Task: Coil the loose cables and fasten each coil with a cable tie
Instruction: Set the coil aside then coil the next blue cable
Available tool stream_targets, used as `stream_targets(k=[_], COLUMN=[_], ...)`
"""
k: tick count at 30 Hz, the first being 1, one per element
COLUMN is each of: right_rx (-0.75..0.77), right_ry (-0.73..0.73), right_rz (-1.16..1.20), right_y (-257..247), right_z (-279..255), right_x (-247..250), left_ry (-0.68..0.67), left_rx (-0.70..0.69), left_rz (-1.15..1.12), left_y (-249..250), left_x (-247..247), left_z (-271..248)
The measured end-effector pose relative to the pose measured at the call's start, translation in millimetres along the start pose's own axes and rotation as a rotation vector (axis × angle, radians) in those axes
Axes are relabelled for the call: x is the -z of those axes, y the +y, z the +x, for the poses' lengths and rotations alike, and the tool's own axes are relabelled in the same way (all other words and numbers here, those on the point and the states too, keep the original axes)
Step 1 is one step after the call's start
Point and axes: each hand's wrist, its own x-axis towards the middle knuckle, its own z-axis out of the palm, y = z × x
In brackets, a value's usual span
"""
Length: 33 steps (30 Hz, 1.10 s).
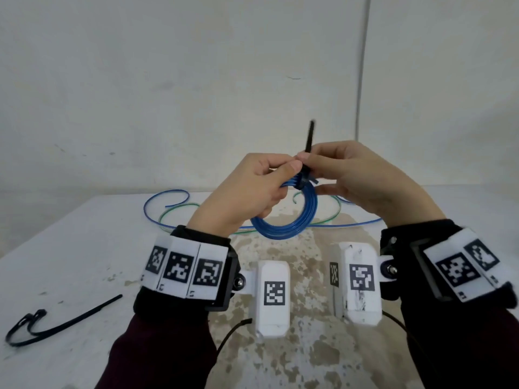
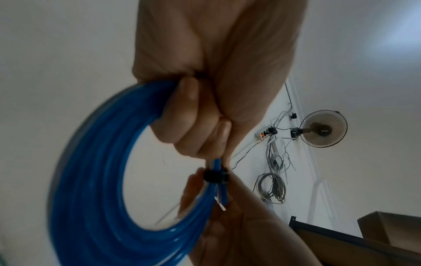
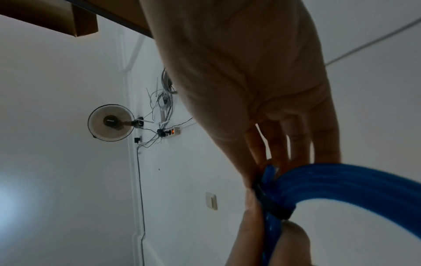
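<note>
Pinching the black cable tie by its upright tail: right hand. Gripping the blue coil just beside the tie's band: left hand. Coil aloft above the table. Apparently mid-cinch; next, a firm pull on the tail. Beyond the coil, loose cables, blue and green, exact count unclear. Left of the coil, one spare tie.

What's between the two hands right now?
In the head view, the black cable tie wrapped round the blue coil sits between the left hand and right hand.
</note>
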Motion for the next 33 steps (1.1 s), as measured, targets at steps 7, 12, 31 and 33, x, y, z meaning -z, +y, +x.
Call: stream_targets(k=[7,12,31,33], right_rx=[0.341,0.329,0.239,0.243], right_ry=[0.302,0.359,0.494,0.529], right_rz=[-0.347,-0.288,-0.052,-0.004], right_y=[-8,-1,-5,-6], right_z=[1,9,4,2], right_x=[-13,-15,15,21], left_ry=[0.120,0.154,-0.109,-0.110], left_rx=[0.074,0.041,-0.035,-0.011], left_rz=[-0.112,-0.155,-0.193,-0.176], left_y=[-4,-5,3,0], left_x=[-5,-5,-13,-8], left_z=[7,7,-1,-1])
